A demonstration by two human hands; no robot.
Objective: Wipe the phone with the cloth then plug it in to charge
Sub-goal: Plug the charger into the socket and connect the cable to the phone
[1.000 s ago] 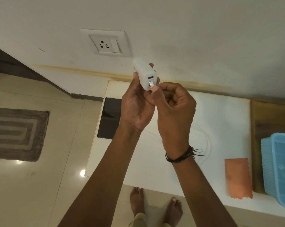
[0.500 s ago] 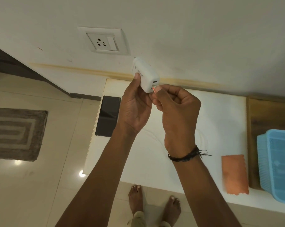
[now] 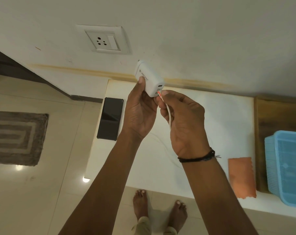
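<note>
Our right hand pinches the USB plug of the white cable between thumb and forefinger, the other fingers loosely curled; our left hand is closed round the white charger adapter, thumb flat on its side. A second ago the plug only hovered at the port face; now its tip sits at the middle port and the cable shows trailing down the palm, so we judge the joining nearly made, though how deep it sits we cannot tell; next comes the wall socket, upper left. The phone lies dark at the left edge of the white counter; the orange cloth rests lower right beside the blue basket.
</note>
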